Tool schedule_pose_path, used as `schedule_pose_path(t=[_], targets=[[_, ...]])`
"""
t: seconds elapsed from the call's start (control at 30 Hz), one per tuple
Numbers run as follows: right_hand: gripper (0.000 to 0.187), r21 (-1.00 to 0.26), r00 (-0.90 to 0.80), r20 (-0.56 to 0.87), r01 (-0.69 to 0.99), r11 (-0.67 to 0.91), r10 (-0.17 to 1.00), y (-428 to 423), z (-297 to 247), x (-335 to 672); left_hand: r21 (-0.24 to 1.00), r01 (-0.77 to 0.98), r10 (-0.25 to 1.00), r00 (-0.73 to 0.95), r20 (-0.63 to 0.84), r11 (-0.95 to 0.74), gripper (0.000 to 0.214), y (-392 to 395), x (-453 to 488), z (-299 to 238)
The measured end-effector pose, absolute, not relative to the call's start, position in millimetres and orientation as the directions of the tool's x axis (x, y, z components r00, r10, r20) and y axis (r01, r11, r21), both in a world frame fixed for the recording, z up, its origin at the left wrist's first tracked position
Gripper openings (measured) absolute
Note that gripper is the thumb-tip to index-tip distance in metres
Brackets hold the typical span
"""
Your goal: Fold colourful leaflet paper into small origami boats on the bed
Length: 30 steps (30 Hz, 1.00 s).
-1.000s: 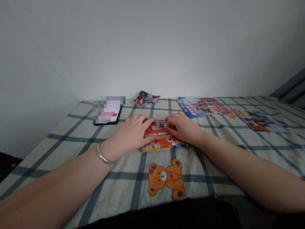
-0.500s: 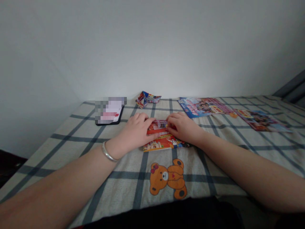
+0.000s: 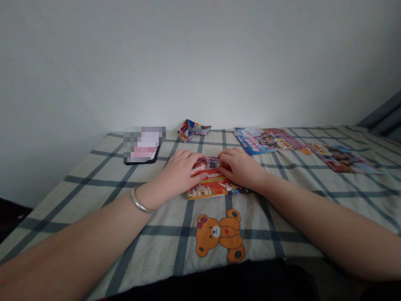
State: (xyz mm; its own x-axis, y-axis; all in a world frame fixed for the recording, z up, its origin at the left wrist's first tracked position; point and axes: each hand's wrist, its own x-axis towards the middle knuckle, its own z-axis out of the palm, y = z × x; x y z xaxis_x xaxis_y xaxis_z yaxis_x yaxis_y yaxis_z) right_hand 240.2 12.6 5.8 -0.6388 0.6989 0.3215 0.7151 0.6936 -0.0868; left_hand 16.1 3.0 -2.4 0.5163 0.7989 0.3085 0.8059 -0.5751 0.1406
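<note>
A red and yellow printed flyer [image 3: 210, 184] lies folded on the checked cloth in front of me. At its left side, my left hand [image 3: 183, 170] grips it, fingers curled over the far edge and thumb on the printed face. My right hand [image 3: 239, 167] holds the right side in a similar way, fingers bent and close together. Between the hands, the flyer's far strip bends up a little. The fingertips behind that far edge are partly hidden. A silver bangle [image 3: 140, 201] circles my left wrist.
Behind the hands sits a folded paper shape [image 3: 192, 130] near the wall. To the left lies a phone [image 3: 145, 146], partly blurred. Blue flyers [image 3: 266, 140] and another flyer [image 3: 341, 159] lie at the right. A teddy bear print [image 3: 221, 234] marks the checked cloth [image 3: 163, 251].
The flyer's far strip has bent up slightly between my hands. My left thumb has shifted a little to the left; otherwise both hands stay in place on the flyer.
</note>
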Motion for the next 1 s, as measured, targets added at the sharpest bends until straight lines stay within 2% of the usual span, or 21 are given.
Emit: schedule_pose_path(t=[0.13,0.27,0.37,0.57,0.67,0.83,1.0], targets=[[0.011,-0.081,-0.643,0.317,0.714,0.695,0.697,13.2,5.9,239.9,0.235,0.813,0.834,0.457,0.308,-0.533,0.047,4.3,17.4,1.3],[0.012,-0.064,-0.65,0.319,0.711,0.7,0.689,13.7,5.4,240.1,0.328,0.823,0.885,0.409,0.224,-0.464,0.043,6.4,18.9,6.1],[0.012,-0.061,-0.651,0.324,0.71,0.702,0.687,13.4,5.4,240.4,0.345,0.819,0.889,0.418,0.187,-0.458,0.037,7.3,19.4,8.0],[0.011,-0.068,-0.652,0.327,0.705,0.706,0.684,13.7,5.3,240.5,0.349,0.828,0.898,0.398,0.185,-0.439,0.037,5.2,20.6,9.3],[0.012,-0.065,-0.656,0.323,0.704,0.707,0.683,14.5,4.7,240.4,0.315,0.836,0.893,0.407,0.192,-0.449,0.034,3.1,21.6,9.3],[0.011,-0.064,-0.655,0.323,0.705,0.707,0.683,15.0,4.5,240.3,0.183,0.818,0.826,0.488,0.28,-0.545,0.03,0.2,21.7,1.8],[0.01,-0.077,-0.651,0.322,0.706,0.704,0.688,14.3,5.3,239.8,0.139,0.867,0.849,0.417,0.326,-0.479,0.037,2.5,22.2,-6.5]])
